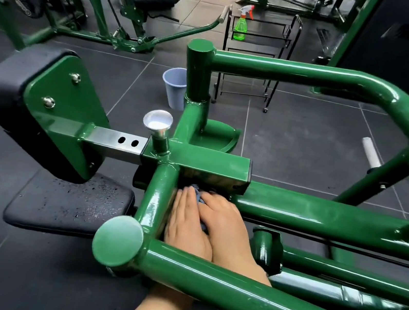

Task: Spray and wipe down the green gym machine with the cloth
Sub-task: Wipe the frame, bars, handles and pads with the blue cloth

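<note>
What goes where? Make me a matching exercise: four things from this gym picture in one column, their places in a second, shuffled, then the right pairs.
Things:
1. spray bottle
2. cloth
3. bucket
4. chrome knob

Places:
A. on the floor beyond the green machine
B. under the left hand and right hand, inside the frame
C. on the top shelf of the black cart
D. sticking up from the frame, beside the steel bar with two holes

Pairs: 1-C, 2-B, 3-A, 4-D
</note>
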A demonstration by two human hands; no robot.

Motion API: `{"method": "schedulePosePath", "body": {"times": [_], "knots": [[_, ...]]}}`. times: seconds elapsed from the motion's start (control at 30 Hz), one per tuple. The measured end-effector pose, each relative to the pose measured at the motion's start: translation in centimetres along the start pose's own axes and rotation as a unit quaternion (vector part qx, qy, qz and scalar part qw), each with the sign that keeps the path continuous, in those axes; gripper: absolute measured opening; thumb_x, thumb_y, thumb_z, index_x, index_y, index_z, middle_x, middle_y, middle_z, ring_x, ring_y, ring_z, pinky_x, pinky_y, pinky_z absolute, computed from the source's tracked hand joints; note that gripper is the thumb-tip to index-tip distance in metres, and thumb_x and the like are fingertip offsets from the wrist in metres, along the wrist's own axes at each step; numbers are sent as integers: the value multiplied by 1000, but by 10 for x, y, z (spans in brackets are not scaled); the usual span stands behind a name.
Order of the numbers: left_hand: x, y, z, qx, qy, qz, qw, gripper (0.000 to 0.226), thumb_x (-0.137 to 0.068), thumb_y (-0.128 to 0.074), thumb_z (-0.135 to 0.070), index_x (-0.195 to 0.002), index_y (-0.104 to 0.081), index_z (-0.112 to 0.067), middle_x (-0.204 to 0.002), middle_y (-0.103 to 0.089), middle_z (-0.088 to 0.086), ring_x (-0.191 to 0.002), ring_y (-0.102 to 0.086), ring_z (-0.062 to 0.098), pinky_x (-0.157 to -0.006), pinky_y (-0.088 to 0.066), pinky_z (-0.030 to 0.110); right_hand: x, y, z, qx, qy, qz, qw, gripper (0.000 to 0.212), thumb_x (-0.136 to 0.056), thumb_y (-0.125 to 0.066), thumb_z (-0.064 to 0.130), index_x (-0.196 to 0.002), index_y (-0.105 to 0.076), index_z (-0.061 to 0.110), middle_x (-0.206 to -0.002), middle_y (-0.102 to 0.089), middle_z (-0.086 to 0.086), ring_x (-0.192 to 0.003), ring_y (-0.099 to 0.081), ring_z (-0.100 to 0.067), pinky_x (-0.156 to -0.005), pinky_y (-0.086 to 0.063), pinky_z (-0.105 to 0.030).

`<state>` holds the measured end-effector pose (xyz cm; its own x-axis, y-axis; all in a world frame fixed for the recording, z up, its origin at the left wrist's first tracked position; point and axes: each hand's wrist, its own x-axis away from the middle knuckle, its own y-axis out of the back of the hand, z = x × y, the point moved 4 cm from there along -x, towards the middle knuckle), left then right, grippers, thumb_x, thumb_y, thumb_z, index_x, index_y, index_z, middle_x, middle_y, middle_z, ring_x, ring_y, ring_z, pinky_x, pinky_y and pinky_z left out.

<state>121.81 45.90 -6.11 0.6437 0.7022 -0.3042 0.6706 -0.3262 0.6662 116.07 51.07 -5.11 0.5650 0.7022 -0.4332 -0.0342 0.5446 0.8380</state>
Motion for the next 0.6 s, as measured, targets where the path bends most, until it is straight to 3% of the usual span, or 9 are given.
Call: {"method": "schedulePosePath", "body": {"times": [0.07, 0.13, 0.3, 0.47, 0.6], "knots": [[-2, -2, -1, -36, -14, 17, 999, 69, -74, -22, -17, -131, -54, 5, -132, -58, 16, -119, -59, 32, -111, -25, 26, 3, -1, -3, 32, -10, 9, 999, 26, -76, -57, 26, -93, -73, 14, -100, -69, 0, -87, -63, -23, -68, -51, -29], [-1, -4, -1, -68, -64, 28, 995, 62, -72, -30, -13, -122, -60, 7, -120, -66, 17, -108, -65, 33, -109, -18, 28, 13, -3, -7, 45, -25, 8, 999, 25, -75, -67, 20, -98, -73, 12, -106, -68, -2, -94, -63, -23, -72, -52, -32], [16, -20, -19, -58, -123, 122, 983, 57, -72, -33, -15, -121, -58, -3, -115, -70, 9, -109, -66, 22, -109, -16, 34, 43, 14, -22, 84, -66, -54, 993, 35, -79, -53, 22, -103, -73, 7, -115, -69, -6, -112, -53, -20, -86, -43, -30], [20, -23, -26, -53, -173, 179, 967, 65, -65, -32, -18, -121, -65, -7, -120, -68, 3, -108, -66, 11, -107, -18, 30, 54, 22, -31, 105, -115, -96, 983, 37, -80, -48, 16, -105, -72, 3, -120, -66, -12, -114, -54, -25, -90, -40, -33], [15, -31, -44, -73, -235, 210, 946, 64, -69, -33, -19, -124, -64, -13, -124, -66, -5, -111, -63, 5, -102, -46, 36, 52, 30, -43, 143, -195, -110, 964, 39, -80, -46, 13, -107, -71, 1, -120, -65, -17, -109, -61, -29, -85, -48, -36]]}}
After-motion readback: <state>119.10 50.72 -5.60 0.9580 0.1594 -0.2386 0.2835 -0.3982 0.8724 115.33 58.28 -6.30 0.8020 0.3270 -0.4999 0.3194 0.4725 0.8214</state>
